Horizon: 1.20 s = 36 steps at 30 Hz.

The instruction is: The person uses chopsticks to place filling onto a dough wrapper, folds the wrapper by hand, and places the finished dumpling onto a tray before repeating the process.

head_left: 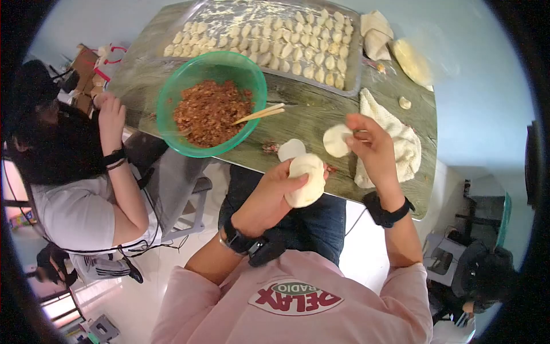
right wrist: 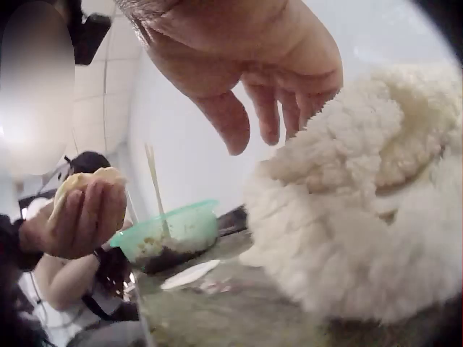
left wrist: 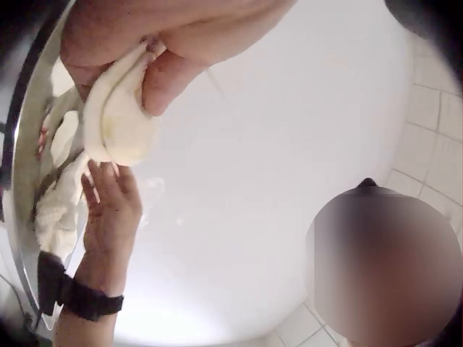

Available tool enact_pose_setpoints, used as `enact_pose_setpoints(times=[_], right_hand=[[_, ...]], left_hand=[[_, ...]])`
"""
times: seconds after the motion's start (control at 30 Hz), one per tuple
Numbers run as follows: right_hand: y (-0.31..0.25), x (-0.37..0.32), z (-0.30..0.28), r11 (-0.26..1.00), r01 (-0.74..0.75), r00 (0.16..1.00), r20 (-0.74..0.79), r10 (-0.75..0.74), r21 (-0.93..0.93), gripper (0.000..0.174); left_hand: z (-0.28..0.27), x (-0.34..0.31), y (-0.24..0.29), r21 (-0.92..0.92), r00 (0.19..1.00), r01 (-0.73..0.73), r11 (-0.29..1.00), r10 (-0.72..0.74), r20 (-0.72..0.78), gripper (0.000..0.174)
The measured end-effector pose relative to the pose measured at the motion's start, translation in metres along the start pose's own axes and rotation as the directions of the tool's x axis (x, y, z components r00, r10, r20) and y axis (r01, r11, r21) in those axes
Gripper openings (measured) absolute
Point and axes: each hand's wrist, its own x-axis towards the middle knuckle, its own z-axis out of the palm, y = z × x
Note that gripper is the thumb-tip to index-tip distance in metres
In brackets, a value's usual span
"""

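The left hand (head_left: pixel 266 198) grips round, pale dough wrappers (head_left: pixel 306 180) between thumb and fingers; the left wrist view shows layered edges of the dough (left wrist: pixel 123 126). Beside it, the right hand (head_left: pixel 372 146) hovers with its fingers slightly bent and spread, overlapping the edge of a round wrapper (head_left: pixel 334 141) in the head view. In the right wrist view, nothing shows between the right hand's fingers (right wrist: pixel 230 119). Another wrapper (head_left: pixel 291 149) lies at the table's near edge. A green bowl (head_left: pixel 166 106) of brown minced filling (head_left: pixel 209 112) stands to the left, with chopsticks (head_left: pixel 266 113) in it.
A metal tray (head_left: pixel 354 74) with rows of filled dumplings (head_left: pixel 298 46) covers the table's far side. A cream towel (head_left: pixel 395 137) lies right of the right hand. Beyond it are a small dough piece (head_left: pixel 405 103) and a cloth (head_left: pixel 376 37). Another person (head_left: pixel 74 212) sits at left.
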Motion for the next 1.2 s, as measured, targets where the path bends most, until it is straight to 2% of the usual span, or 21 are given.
enact_pose_setpoints(times=[0.03, 0.07, 0.13, 0.2, 0.27, 0.3, 0.37, 0.4, 0.43, 0.47, 0.53, 0.67, 0.77, 0.83, 0.9, 0.97, 1.03, 1.1, 1.13, 1.17, 1.2], right_hand=[[0.006, 0.0, -0.002, 0.966, 0.002, 0.999, -0.038, -0.012, -0.259, 0.037], [0.011, -0.003, -0.008, 0.954, 0.027, 0.999, -0.019, -0.034, -0.3, 0.044], [0.004, -0.011, -0.013, 0.982, -0.042, 0.998, -0.047, 0.034, -0.186, 0.04], [0.002, -0.021, -0.018, 0.999, -0.024, 0.999, -0.034, 0.022, -0.044, 0.033], [0.004, -0.028, -0.022, 0.999, -0.022, 0.999, -0.033, 0.021, -0.024, 0.029], [0.004, -0.032, -0.022, 1.0, -0.028, 0.998, -0.055, 0.028, -0.013, 0.025], [-0.002, -0.04, -0.019, 0.999, -0.046, 0.997, -0.056, 0.045, -0.009, 0.023], [-0.005, -0.044, -0.017, 0.997, -0.071, 0.995, -0.07, 0.07, -0.005, 0.021], [-0.008, -0.049, -0.017, 0.998, -0.063, 0.996, -0.064, 0.063, -0.007, 0.021], [-0.01, -0.053, -0.016, 0.997, -0.071, 0.996, -0.054, 0.069, -0.025, 0.019], [-0.014, -0.06, -0.011, 0.994, -0.109, 0.992, -0.07, 0.107, -0.023, 0.015], [-0.018, -0.07, -0.013, 0.984, -0.097, 0.995, -0.028, 0.094, -0.148, 0.011], [-0.012, -0.07, -0.015, 0.985, -0.081, 0.997, -0.002, 0.082, -0.152, 0.011], [-0.012, -0.07, -0.015, 0.982, -0.088, 0.996, -0.001, 0.089, -0.167, 0.011], [-0.011, -0.069, -0.015, 0.979, -0.101, 0.995, -0.008, 0.101, -0.178, 0.011], [-0.01, -0.069, -0.019, 0.975, -0.078, 0.997, -0.006, 0.078, -0.209, 0.011], [-0.011, -0.068, -0.02, 0.976, -0.095, 0.995, -0.033, 0.091, -0.196, 0.011], [-0.011, -0.066, -0.022, 0.977, -0.107, 0.993, -0.063, 0.097, -0.182, 0.011], [-0.011, -0.064, -0.023, 0.978, -0.108, 0.994, -0.052, 0.1, -0.18, 0.011], [-0.01, -0.061, -0.024, 0.978, -0.106, 0.994, -0.036, 0.101, -0.178, 0.012], [-0.01, -0.057, -0.024, 0.977, -0.093, 0.996, -0.029, 0.089, -0.193, 0.013]], left_hand=[[0.001, -0.013, 0.007, 0.008, 1.0, -0.019, 1.0, 0.019, -0.014, 0.044], [0.005, -0.029, 0.017, 0.02, 0.998, -0.001, 1.0, 0.003, -0.061, 0.042], [0.005, -0.058, 0.041, 0.041, 0.989, -0.011, 0.999, 0.017, -0.149, 0.04], [-0.002, -0.083, 0.072, 0.103, 0.951, -0.237, 0.966, 0.252, -0.178, 0.04], [-0.01, -0.099, 0.109, 0.345, 0.798, -0.491, 0.8, 0.572, -0.191, 0.034], [-0.011, -0.097, 0.123, 0.417, 0.638, -0.606, 0.677, 0.727, -0.254, 0.03], [-0.033, -0.096, 0.16, 0.638, 0.498, -0.558, 0.53, 0.829, -0.254, 0.025], [-0.04, -0.089, 0.176, 0.793, 0.397, -0.508, 0.337, 0.908, -0.132, 0.024], [-0.067, -0.084, 0.189, 0.892, 0.315, -0.358, 0.276, 0.935, -0.163, 0.023], [-0.102, -0.078, 0.203, 0.91, 0.305, -0.273, 0.313, 0.925, -0.227, 0.021], [-0.148, -0.066, 0.226, 0.989, 0.329, -0.035, 0.144, 0.936, -0.124, 0.023], [-0.191, -0.044, 0.259, 0.923, 0.467, -0.125, 0.363, 0.843, -0.268, 0.034], [-0.199, -0.03, 0.271, 0.898, 0.508, -0.186, 0.398, 0.822, -0.259, 0.041], [-0.195, -0.027, 0.266, 0.914, 0.444, -0.093, 0.394, 0.838, -0.317, 0.046], [-0.188, -0.025, 0.263, 0.98, 0.215, -0.1, 0.173, 0.965, -0.149, 0.042], [-0.157, -0.048, 0.254, 0.997, 0.168, -0.057, -0.059, 0.983, 0.068, 0.036], [-0.077, -0.069, 0.218, 0.928, 0.196, -0.367, 0.067, 0.981, 0.007, 0.027], [-0.033, -0.1, 0.187, 0.957, 0.517, -0.269, 0.106, 0.855, 0.05, 0.023], [-0.022, -0.106, 0.175, 0.908, 0.746, -0.402, 0.113, 0.615, 0.254, 0.022], [-0.013, -0.108, 0.162, 0.841, 0.838, -0.516, 0.166, 0.301, 0.455, 0.022], [-0.003, -0.102, 0.143, 0.835, 0.881, -0.474, 0.279, 0.151, 0.449, 0.022]])
